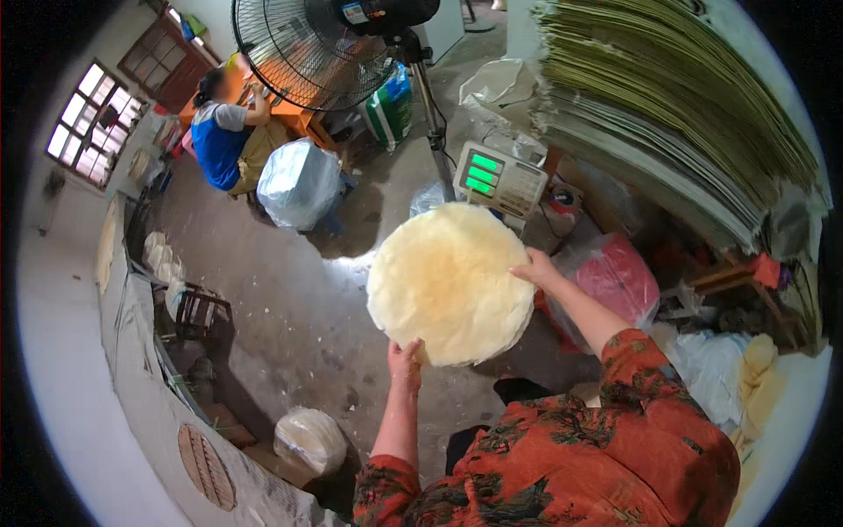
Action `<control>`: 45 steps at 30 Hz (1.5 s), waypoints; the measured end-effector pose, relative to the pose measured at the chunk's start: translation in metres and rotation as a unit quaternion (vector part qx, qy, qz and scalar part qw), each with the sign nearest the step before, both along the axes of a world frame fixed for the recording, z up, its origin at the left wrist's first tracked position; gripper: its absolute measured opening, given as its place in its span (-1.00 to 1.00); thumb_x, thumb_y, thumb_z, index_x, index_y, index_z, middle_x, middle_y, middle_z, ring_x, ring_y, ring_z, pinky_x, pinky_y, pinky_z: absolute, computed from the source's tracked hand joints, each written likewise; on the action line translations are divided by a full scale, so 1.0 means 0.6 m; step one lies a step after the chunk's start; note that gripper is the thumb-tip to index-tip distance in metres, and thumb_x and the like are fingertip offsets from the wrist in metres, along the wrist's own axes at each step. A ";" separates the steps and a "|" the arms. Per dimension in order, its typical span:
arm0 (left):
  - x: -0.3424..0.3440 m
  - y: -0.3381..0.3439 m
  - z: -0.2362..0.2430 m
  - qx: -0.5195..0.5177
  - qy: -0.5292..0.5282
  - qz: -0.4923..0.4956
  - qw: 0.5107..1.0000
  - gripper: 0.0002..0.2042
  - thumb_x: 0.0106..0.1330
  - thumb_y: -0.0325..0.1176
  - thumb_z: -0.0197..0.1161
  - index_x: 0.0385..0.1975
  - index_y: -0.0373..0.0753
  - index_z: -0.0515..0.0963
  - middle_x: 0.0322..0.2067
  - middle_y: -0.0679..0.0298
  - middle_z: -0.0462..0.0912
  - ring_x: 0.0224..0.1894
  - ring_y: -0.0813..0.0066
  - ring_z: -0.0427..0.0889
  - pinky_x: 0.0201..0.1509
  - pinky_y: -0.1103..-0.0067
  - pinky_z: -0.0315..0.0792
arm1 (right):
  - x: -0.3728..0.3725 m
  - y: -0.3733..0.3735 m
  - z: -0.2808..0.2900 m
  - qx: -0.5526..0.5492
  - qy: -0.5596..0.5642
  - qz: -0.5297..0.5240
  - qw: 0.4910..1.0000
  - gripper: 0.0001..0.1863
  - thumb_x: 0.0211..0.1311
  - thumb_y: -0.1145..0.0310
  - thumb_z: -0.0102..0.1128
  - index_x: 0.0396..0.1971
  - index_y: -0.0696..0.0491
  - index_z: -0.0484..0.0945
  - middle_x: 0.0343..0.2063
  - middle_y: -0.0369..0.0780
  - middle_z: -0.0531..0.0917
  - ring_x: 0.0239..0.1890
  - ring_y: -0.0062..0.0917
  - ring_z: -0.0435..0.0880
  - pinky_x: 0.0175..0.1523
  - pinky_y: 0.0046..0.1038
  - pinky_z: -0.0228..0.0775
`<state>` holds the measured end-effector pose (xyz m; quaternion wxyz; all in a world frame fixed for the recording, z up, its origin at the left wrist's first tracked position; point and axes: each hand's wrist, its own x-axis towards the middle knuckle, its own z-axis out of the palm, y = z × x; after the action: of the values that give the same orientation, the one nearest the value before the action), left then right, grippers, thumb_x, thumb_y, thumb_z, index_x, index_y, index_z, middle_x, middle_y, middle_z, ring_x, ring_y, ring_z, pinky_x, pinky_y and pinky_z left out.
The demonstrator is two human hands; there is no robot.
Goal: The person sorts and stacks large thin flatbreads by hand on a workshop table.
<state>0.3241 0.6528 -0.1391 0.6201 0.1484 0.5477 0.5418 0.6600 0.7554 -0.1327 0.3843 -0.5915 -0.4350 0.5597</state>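
A stack of round pale-yellow sheets [450, 285] is held up just on the near side of a digital scale [518, 189], its far edge overlapping the view of the scale's lower left corner; whether the two touch cannot be told. The left hand [405, 362] pinches the stack at the rim farther from the scale, thumb on top, while the right hand [537, 270] pinches the rim nearer to it, thumb also on the upper face; the other fingers of both hands are largely hidden. The stack's edge is uneven and slightly ragged, and its middle is a deeper yellow. The scale has three green-lit display windows above a keypad. Beyond it and to its left stands a pedestal fan [312, 44], with a green-and-white striped bag [389, 107] behind the fan's pole. Left of the scale, a bundle wrapped in clear plastic [300, 184] sits on a blue stool [331, 221], and past that a person in a blue vest [219, 145] sits at an orange table [303, 119]. To the right of the scale rises a tall pile of greenish and grey sheets [676, 88], and nearer the wearer on that side lies a pink bundle in clear plastic [617, 281]. Well to the near left of the scale, another plastic-wrapped bundle [310, 442] stands low beside a grey-covered surface [154, 386].
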 end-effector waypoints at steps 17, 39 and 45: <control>0.012 0.009 -0.059 -0.195 0.141 0.001 0.971 -0.78 -0.05 -0.58 0.24 -0.44 -0.21 0.35 -0.51 0.33 0.49 -0.55 0.58 0.44 -0.57 0.63 0.29 | -0.008 0.063 -0.111 -0.059 -0.190 -0.011 0.980 -0.58 -0.24 0.60 0.15 -0.21 0.15 0.45 -0.32 -0.23 0.58 -0.23 -0.55 0.51 -0.14 -0.52 0.34; -0.022 0.278 -0.027 0.052 0.710 -0.346 0.611 -0.17 0.09 -0.05 0.20 0.28 -0.20 -0.11 0.29 0.01 -0.18 0.34 0.07 -0.25 0.29 0.08 -0.21 | -0.112 -0.052 -0.068 -0.101 -0.400 -0.186 0.892 -0.16 -0.01 0.00 0.19 0.22 0.05 0.03 0.21 -0.05 0.12 0.23 -0.24 0.10 0.23 -0.22 -0.03; -0.016 0.291 -0.047 0.115 0.695 -0.442 0.556 -0.20 0.12 0.15 0.02 0.27 -0.20 -0.05 0.30 0.00 -0.21 0.35 0.04 -0.29 0.26 -0.01 -0.32 | -0.152 0.095 -0.064 0.035 -0.601 0.083 0.794 -0.13 0.00 0.00 0.16 0.27 -0.04 -0.05 0.27 -0.03 -0.04 0.31 -0.14 -0.10 0.27 -0.01 -0.24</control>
<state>0.3144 0.8272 -0.1676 0.1865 0.7720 0.6074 -0.0129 0.5690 0.8123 -0.1714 0.0183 -0.7564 -0.6452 0.1056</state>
